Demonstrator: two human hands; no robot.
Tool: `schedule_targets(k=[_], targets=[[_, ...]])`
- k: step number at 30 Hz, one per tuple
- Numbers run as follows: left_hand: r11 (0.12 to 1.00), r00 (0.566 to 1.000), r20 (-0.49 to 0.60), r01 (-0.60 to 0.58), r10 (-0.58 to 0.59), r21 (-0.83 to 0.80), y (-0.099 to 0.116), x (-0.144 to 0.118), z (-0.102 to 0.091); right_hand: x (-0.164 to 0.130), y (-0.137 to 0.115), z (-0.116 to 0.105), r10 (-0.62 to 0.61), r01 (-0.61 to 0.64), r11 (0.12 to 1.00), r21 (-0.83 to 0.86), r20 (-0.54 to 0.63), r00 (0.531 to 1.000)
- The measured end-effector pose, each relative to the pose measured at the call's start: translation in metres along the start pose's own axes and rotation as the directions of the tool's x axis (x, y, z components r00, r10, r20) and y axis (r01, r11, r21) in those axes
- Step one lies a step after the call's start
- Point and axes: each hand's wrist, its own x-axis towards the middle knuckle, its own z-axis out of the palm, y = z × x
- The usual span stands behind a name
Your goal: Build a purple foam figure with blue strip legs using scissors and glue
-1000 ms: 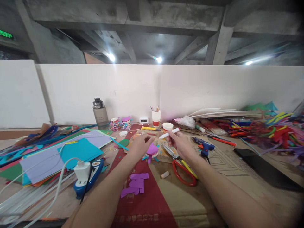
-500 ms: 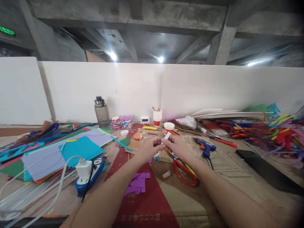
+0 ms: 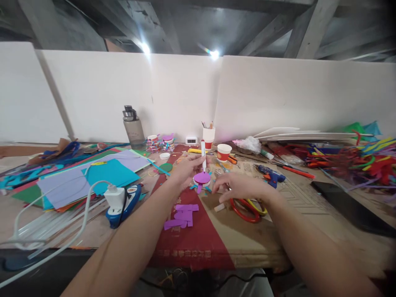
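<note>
White cylindrical marker (image 3: pixel 203 154) upright in left hand (image 3: pixel 185 168); flat purple disc (image 3: pixel 202 178) below.

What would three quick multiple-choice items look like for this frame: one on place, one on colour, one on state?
1. Where do the scissors lie?
A. by the right hand
B. on the blue paper
C. beside the bottle

2. What colour is the disc under the marker?
A. green
B. purple
C. yellow

3. How is the marker held?
A. flat on the table
B. upright in the left hand
C. in the right hand

Key: 1 A, the red handles sit just below that hand. 2 B, the disc is plainly purple. 3 B, the left fingers grip it, red cap up, while the right hand is spread open.
</note>
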Motion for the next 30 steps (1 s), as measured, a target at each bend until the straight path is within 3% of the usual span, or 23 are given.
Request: schedule_targets(k=[3,6,9,12,14,17,20,30], targets=[[0.996,0.999,-0.042,0.007,-0.010,-0.085,0.002,0.001,-0.002,-0.001,-0.004,0.009,-0.017,0.026,0.996,-0.080,0.106,0.994],[0.994,0.999,-0.046,0.018,-0.023,-0.106,0.003,0.001,-0.003,0.000,-0.005,0.014,0.043,-0.036,0.996,-0.081,0.096,0.994],[0.994,0.999,-0.012,0.033,-0.034,-0.108,0.003,0.000,-0.002,0.001,-0.002,0.012,0.096,-0.099,0.995,-0.014,-0.131,0.987],[0.990,1.000,0.001,0.026,-0.027,-0.139,0.003,0.000,0.001,0.005,-0.001,0.008,0.110,-0.070,0.991,0.114,-0.391,0.914],[0.984,0.999,-0.036,-0.001,-0.006,-0.176,0.003,0.000,0.002,0.007,-0.002,0.007,0.162,-0.042,0.969,0.245,-0.494,0.854],[0.970,0.991,-0.132,-0.063,0.033,-0.233,0.005,0.002,0.002,0.012,-0.006,0.008,0.265,0.002,0.900,0.437,-0.550,0.792],[0.954,0.978,-0.198,-0.117,0.063,-0.277,0.007,0.003,0.001,0.014,-0.009,0.008,0.301,0.059,0.838,0.542,-0.551,0.778],[0.937,0.968,-0.240,-0.144,0.067,-0.318,0.003,0.004,0.002,0.017,-0.006,0.010,0.284,0.194,0.814,0.547,-0.666,0.690]])
